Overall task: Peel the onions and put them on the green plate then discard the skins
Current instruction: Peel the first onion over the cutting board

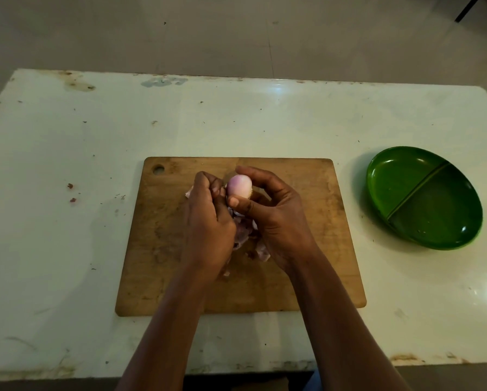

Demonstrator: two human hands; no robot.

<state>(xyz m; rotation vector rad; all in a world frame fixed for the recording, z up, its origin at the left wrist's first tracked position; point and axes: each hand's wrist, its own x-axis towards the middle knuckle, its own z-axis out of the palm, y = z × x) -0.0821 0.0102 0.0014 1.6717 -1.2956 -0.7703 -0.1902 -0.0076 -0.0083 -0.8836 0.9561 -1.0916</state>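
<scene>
From my remote seat, the head camera looks down on a worn white table (67, 221) with a wooden cutting board (307, 249) in the middle of it. Both hands meet above the board's far half. The right hand (276, 213) holds the onion (238, 186) – thumb on its near side, fingers curled over the far side, clamped round it. The onion shows a smooth pale pink surface with a purple blush at the top, so most of what I can see of it is bare of dry skin.

The left hand (208, 221) sits just beside the onion, touching its left side, fingers curled in tight. A pale scrap (189, 193) pokes out past its knuckles; whether the fingers grip that scrap I cannot tell.

Under and between the wrists lies a loose heap of purplish skins (260, 251) on the board, partly hidden by the hands.

The green plate (422, 198) stands on the table well to the right of the board, apart from it. A raised ridge splits it into two compartments – both show me only glossy green surface, some light glints and a few tiny specks.
</scene>
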